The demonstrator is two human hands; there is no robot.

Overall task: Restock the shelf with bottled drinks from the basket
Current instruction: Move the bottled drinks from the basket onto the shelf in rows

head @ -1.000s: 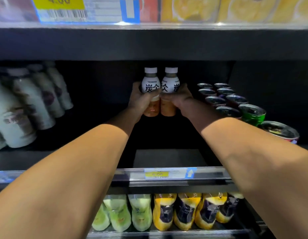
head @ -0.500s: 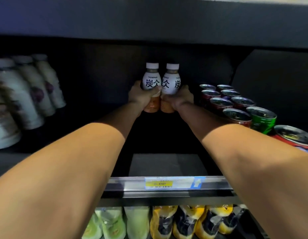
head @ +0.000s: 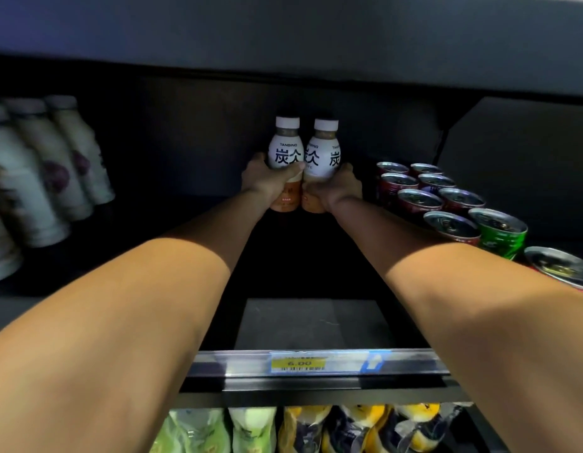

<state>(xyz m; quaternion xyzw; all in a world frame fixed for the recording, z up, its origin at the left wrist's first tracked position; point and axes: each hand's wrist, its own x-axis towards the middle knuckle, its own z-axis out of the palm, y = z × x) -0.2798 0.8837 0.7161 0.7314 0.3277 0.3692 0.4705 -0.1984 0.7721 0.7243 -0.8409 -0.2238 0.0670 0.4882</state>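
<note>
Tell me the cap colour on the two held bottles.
White caps, clearest in the head view.

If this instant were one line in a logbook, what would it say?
left hand: holds left bottle | right hand: holds right bottle | bottles: upright, side by side, deep in shelf | cans: right

Two upright white-labelled bottles (head: 303, 165), touching

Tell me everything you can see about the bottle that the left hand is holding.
The left bottle is small, with a white cap, a white label carrying "TANBING" and dark Chinese characters, and a brownish-orange lower part. It looks like plastic. It stands upright, deep at the back of the dark shelf. The left hand wraps its lower half, and its side touches the twin bottle in the right hand.
</note>
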